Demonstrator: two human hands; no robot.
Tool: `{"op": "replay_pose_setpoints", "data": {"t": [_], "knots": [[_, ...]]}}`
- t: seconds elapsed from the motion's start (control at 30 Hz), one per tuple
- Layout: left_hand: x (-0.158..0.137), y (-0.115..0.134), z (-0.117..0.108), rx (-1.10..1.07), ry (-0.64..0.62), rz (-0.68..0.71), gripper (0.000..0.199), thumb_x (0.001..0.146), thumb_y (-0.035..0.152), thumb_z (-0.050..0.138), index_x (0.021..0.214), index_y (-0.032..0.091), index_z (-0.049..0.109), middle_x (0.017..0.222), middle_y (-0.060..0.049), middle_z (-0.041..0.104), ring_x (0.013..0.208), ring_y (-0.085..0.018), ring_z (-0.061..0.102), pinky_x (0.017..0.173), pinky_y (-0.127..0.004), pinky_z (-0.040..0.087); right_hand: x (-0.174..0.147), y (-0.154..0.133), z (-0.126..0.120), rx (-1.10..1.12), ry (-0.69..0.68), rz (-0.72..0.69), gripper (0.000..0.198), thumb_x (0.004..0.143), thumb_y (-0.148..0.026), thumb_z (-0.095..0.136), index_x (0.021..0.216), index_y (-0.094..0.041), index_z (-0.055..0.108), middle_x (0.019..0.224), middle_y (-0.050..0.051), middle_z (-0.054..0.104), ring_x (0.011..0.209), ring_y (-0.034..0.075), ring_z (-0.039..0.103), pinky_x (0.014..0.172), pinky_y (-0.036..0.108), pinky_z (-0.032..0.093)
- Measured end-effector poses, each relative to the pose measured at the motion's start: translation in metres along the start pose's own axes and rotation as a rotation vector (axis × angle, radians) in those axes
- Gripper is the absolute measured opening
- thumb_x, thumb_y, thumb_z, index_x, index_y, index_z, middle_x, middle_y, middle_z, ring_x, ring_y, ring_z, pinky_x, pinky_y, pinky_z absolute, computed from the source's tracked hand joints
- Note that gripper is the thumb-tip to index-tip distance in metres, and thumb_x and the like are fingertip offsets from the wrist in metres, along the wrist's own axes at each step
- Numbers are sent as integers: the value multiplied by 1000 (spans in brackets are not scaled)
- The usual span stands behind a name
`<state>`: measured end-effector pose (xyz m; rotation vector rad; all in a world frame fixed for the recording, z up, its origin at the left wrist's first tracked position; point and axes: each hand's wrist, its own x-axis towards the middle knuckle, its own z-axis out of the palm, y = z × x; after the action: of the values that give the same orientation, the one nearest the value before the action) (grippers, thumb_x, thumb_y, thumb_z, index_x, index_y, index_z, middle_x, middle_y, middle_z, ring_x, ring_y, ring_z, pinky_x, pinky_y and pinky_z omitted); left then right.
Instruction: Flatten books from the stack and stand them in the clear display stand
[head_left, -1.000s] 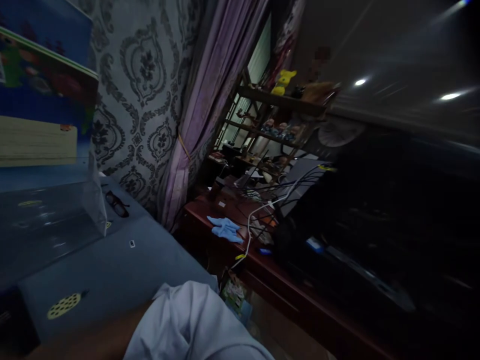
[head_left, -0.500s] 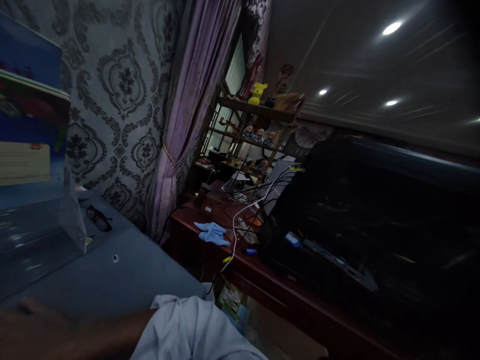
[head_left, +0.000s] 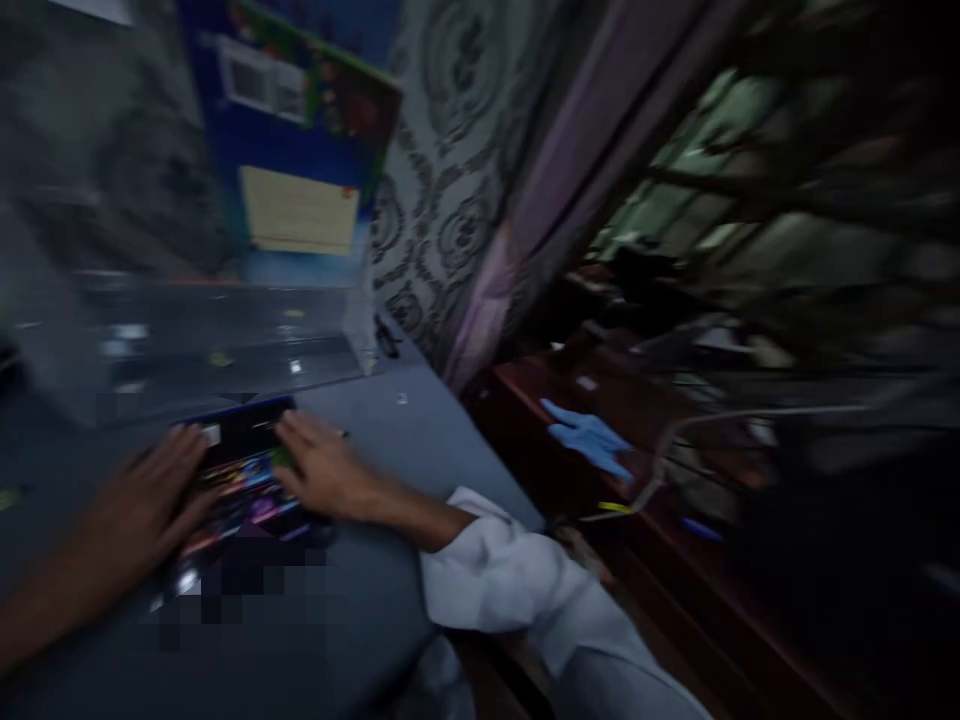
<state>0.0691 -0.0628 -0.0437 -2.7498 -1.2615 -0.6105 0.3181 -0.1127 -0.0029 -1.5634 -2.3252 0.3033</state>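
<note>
Left hand (head_left: 154,500) and right hand (head_left: 324,465) flat, unclenched, fingers extended — one at each side of the dark colour-printed item (head_left: 251,475) on the grey-blue table (head_left: 405,450). Clear plastic holder (head_left: 202,340) just behind; blue glove (head_left: 589,437) off right.

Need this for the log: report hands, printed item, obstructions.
Left hand, right hand at opposite sides of printed item. Item partly covered, blurred. Clear stand beyond it.
</note>
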Motion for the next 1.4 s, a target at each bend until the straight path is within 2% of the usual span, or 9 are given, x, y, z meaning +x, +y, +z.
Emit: {"op": "replay_pose_setpoints", "data": {"t": [0.1, 0.23, 0.37, 0.5, 0.63, 0.77, 0.97, 1.23, 1.4], "knots": [[-1, -1, -17, 47, -142, 18, 74, 100, 61, 24, 150, 10, 42, 157, -16, 42, 148, -31, 35, 118, -50, 33, 3, 4, 4, 85, -11, 5, 58, 101, -33, 52, 148, -1, 42, 158, 23, 38, 151, 30, 30, 125, 47, 25], [21, 4, -31, 17, -276, 89, 79, 101, 65, 22, 154, 8, 34, 162, -17, 31, 152, -28, 25, 123, -47, 25, 3, 8, 7, 135, 11, -48, 58, 101, -35, 47, 150, -3, 41, 160, 22, 33, 151, 32, 27, 125, 53, 24], [44, 10, -31, -45, -358, 131, 79, 101, 65, 25, 157, 8, 28, 164, -17, 24, 153, -27, 20, 124, -46, 23, 0, 13, 10, 173, 46, -79, 59, 101, -37, 44, 151, -7, 40, 160, 21, 34, 151, 31, 28, 124, 54, 25], [60, 16, -28, -74, -414, 166, 78, 102, 61, 29, 157, 6, 26, 165, -18, 20, 154, -27, 16, 125, -45, 19, 1, 22, 13, 267, 74, -118, 63, 100, -33, 44, 157, -14, 27, 161, 18, 35, 151, 29, 30, 123, 57, 27], [61, 20, -30, -88, -408, 200, 70, 104, 55, 31, 158, 10, 26, 165, -16, 21, 154, -25, 17, 125, -45, 17, 5, 32, 13, 389, 81, -130, 69, 97, -26, 45, 159, -13, 18, 161, 19, 34, 149, 27, 34, 121, 55, 31], [55, 29, -32, -114, -390, 268, 56, 107, 41, 28, 156, 15, 31, 164, -11, 27, 153, -21, 23, 125, -43, 19, 9, 38, 14, 476, 95, -113, 68, 97, -21, 41, 160, -16, 15, 156, 16, 44, 145, 24, 41, 121, 53, 33], [33, 54, -36, -164, -363, 351, 50, 107, 38, 31, 154, 20, 36, 162, -7, 33, 152, -20, 27, 125, -44, 21, 15, 44, 17, 499, 121, -96, 64, 97, -16, 37, 159, -16, 21, 150, 16, 51, 141, 24, 47, 119, 54, 35], [-10, 90, -55, -211, -365, 500, 50, 106, 39, 40, 153, 23, 39, 161, -5, 37, 151, -21, 29, 125, -44, 23, 17, 41, 22, 430, 163, -104, 58, 96, -14, 39, 153, -14, 35, 145, 16, 57, 135, 24, 53, 117, 50, 40], [-14, 98, -48, -127, -257, 481, 44, 107, 36, 38, 148, 23, 45, 153, -7, 49, 144, -20, 44, 121, -43, 33, 16, 40, 21, 394, 191, -102, 54, 95, -12, 40, 148, -18, 42, 140, 13, 61, 131, 23, 55, 116, 49, 40]]}}
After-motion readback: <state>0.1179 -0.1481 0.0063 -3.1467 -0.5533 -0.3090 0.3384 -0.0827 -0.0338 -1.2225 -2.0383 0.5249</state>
